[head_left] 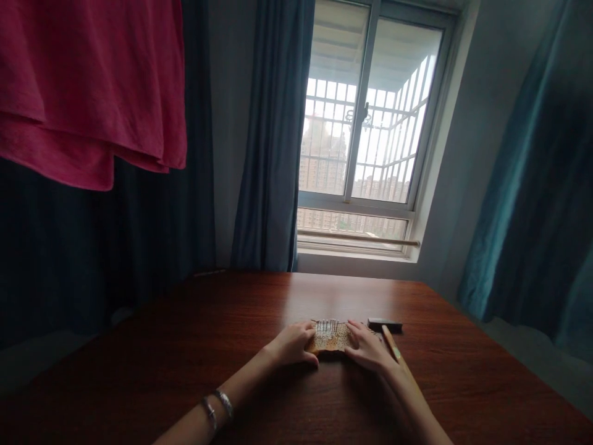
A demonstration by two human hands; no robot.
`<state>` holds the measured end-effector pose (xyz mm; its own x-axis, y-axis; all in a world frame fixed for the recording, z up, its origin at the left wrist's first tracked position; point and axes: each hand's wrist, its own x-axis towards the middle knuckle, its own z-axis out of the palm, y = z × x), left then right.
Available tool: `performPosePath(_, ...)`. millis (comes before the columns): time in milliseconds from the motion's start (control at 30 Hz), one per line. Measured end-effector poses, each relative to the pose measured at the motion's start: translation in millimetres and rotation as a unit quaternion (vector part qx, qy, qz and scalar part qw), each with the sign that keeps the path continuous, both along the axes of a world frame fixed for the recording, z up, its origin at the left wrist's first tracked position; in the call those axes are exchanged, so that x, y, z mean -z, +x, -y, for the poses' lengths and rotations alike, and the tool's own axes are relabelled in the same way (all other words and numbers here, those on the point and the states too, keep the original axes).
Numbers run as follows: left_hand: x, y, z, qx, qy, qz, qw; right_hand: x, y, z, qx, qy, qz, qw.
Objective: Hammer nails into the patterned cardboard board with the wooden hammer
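Note:
A small wooden thumb piano (pixel 330 337) with metal tines lies on the dark wooden table (pixel 185 371). My left hand (pixel 293 344) grips its left side with fingers curled around the edge. On the right side, my right hand (pixel 367 348) rests with fingers bent over the body. Both thumbs sit near the tines. Two bracelets circle my left wrist.
A small dark rectangular block (pixel 384 324) lies just beyond my right hand, and a thin wooden stick (pixel 391 343) lies beside that hand. A window (pixel 365 130) with blue curtains (pixel 271 142) faces me. Red cloth (pixel 88 86) hangs at upper left.

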<state>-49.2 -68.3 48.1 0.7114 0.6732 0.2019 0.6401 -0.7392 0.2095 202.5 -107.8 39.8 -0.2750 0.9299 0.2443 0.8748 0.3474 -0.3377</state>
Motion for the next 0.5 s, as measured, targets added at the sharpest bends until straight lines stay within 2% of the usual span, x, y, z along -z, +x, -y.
performPosePath(100,2.4,3,-3,0.001,0.019,-0.023,1.000,8.3,-2,-4,-0.006,0.001,0.031,0.999)
performPosePath(300,6.8,7,-6,0.000,0.050,-0.040,0.998,21.5,-10,-1,0.039,0.047,0.081,0.995)
performPosePath(400,4.6,3,-8,0.016,0.003,0.011,1.000,23.1,-10,0,0.040,0.054,0.076,0.995)
performPosePath(500,0.2,-2,-16,0.014,-0.096,0.071,0.993,23.0,-9,-3,0.043,0.043,0.045,0.997)
